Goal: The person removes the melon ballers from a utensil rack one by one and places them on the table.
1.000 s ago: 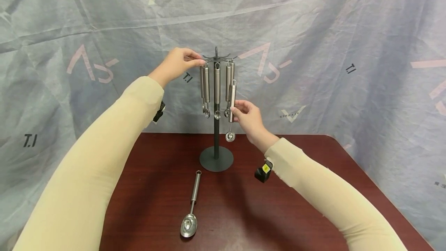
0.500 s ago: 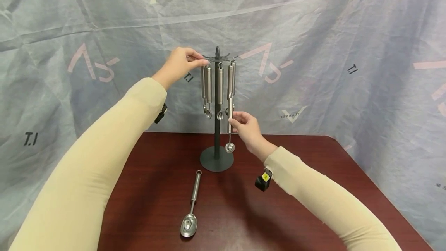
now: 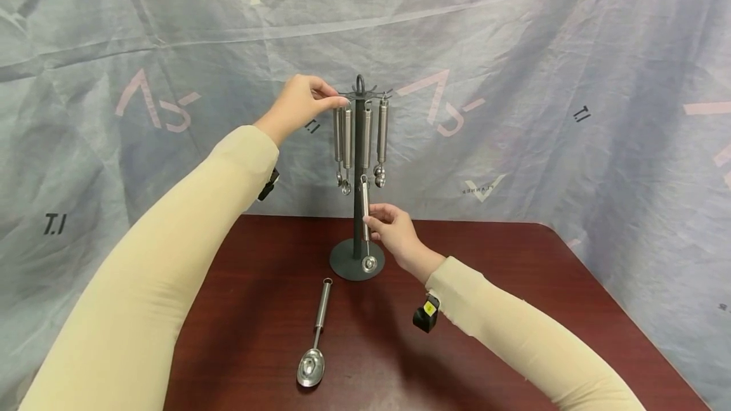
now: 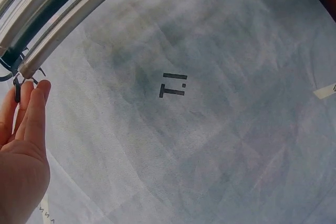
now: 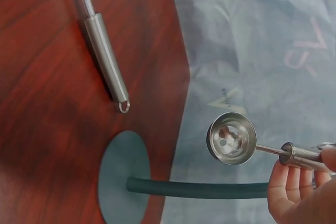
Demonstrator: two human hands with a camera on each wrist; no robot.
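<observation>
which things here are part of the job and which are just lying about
In the job, it seems:
round scoop, held in right hand
stand, gripped at top by left hand
hanging utensils

Apparently just about:
oval scoop, untouched on the table (might belong too)
printed cloth behind

Illumination is diffuse. Soft shadows darken the counter [image 3: 245, 309]. Lens distortion bends the handles [image 4: 71, 24] in the left wrist view.

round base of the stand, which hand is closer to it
Right. The right hand, holding a metal scoop, is above the round base and to its right; the left hand is up at a hook, much higher above it.
</observation>
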